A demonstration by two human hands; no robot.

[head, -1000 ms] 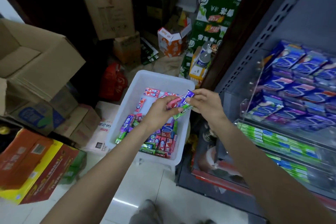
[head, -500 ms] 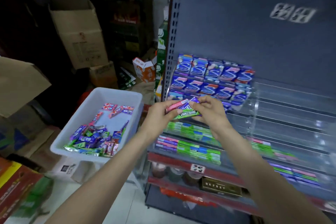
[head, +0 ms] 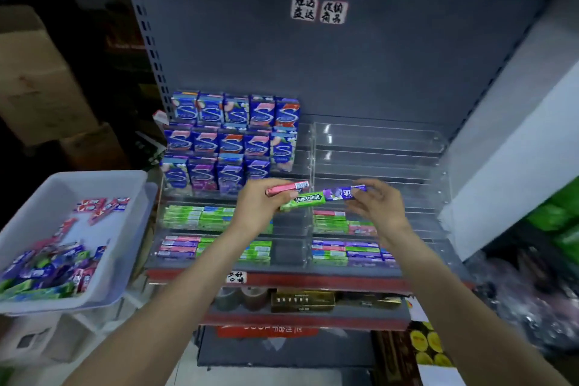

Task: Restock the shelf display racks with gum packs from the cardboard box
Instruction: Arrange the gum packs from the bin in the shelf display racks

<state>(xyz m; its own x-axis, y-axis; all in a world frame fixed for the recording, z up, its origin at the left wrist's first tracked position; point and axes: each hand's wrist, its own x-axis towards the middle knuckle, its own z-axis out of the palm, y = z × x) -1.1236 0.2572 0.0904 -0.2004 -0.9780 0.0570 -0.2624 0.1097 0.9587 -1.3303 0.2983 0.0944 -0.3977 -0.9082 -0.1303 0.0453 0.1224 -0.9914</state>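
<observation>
A pink gum pack (head: 286, 187) and a green gum pack (head: 302, 200) are gripped by the left hand (head: 261, 207); a purple gum pack (head: 344, 192) is pinched by the right hand (head: 377, 208), before bare clear rack tiers (head: 376, 153).

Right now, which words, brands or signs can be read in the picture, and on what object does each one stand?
"DOUBLEMINT": on the green gum stick, held in the left hand.
"S": a large letter on the blue gum boxes.
Purple gum stick in the right hand: print too blurred.
Pink gum stick: print too blurred.
Handwritten signs on the back panel: characters, not legible to me.
Shelf-edge tag: handwritten, unreadable.
</observation>
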